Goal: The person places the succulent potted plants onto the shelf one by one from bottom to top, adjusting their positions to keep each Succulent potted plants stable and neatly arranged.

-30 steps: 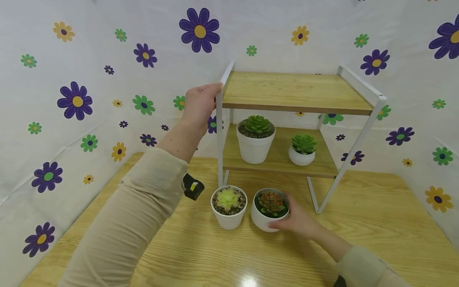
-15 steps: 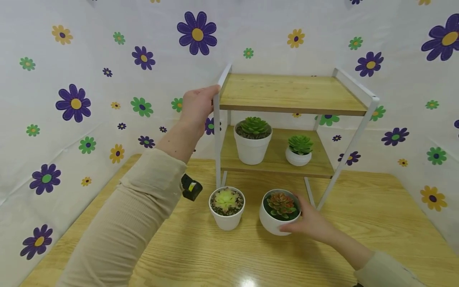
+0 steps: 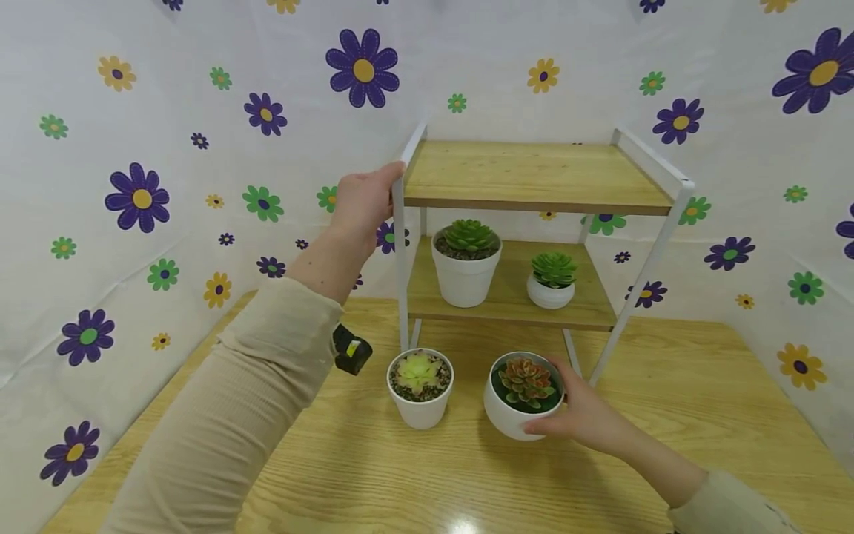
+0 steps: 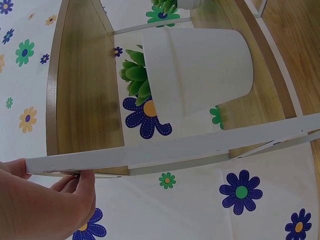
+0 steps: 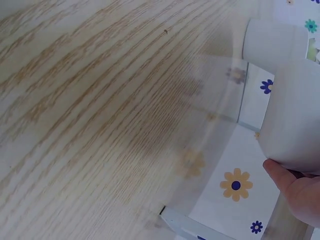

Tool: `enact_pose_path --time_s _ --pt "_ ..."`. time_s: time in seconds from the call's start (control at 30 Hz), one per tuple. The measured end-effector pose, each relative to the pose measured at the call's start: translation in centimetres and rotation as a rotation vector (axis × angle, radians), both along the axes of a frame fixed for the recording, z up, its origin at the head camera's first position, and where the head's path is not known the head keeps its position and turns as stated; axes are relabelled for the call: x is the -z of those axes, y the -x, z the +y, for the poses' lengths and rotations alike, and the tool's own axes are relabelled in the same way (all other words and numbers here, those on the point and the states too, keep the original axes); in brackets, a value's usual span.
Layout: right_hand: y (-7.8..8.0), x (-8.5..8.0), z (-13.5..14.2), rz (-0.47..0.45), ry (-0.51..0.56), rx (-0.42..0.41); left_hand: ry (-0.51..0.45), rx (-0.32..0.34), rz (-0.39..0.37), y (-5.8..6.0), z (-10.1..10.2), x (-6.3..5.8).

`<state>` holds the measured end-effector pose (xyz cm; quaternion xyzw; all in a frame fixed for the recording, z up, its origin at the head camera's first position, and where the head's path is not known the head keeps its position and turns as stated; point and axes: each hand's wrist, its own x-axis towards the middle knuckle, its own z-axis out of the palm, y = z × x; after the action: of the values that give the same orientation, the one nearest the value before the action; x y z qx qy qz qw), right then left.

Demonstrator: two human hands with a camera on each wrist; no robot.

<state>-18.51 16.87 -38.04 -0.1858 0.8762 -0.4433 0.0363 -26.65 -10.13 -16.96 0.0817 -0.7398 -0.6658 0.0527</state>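
Note:
My left hand [image 3: 360,206] pinches the upper left corner of a two-tier shelf [image 3: 534,178] with wooden boards and a white metal frame. In the left wrist view, thumb and fingers lie on either side of the white frame [image 4: 170,148]. A rounded white pot [image 3: 510,415] with a reddish-green succulent [image 3: 527,382] is gripped at its right side by my right hand [image 3: 583,417]. This pot leans slightly; whether its base touches the table, I cannot tell. Left of it stands a white pot [image 3: 422,411] holding a pale green succulent [image 3: 419,371].
On the lower board stand a larger white pot [image 3: 465,278] and a small white pot [image 3: 551,295], both with green succulents. A black device [image 3: 351,350] shows by the left sleeve. Flower-printed cloth [image 3: 293,44] hangs behind the wooden table [image 3: 347,475].
My right hand has moved the reddish succulent's pot rightward, away from the pale green one, widening the gap between them. The left hand stays on the shelf's corner. The view has shifted slightly.

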Motion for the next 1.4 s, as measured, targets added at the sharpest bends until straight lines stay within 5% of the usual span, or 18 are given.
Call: enact_pose_path --time_s 0.47,0.67,1.4 --pt "-0.2 -1.0 0.9 -0.034 0.011 -0.003 0.004 0.017 -0.016 0.0 -0.1 0.1" --pt "-0.2 -2.8 1.2 -0.012 -0.020 0.024 -0.002 0.026 -0.003 0.0 -0.1 0.2" --pt "0.1 -10.6 2.6 0.016 -0.041 -0.077 -0.003 0.014 -0.015 0.0 -0.2 0.2"
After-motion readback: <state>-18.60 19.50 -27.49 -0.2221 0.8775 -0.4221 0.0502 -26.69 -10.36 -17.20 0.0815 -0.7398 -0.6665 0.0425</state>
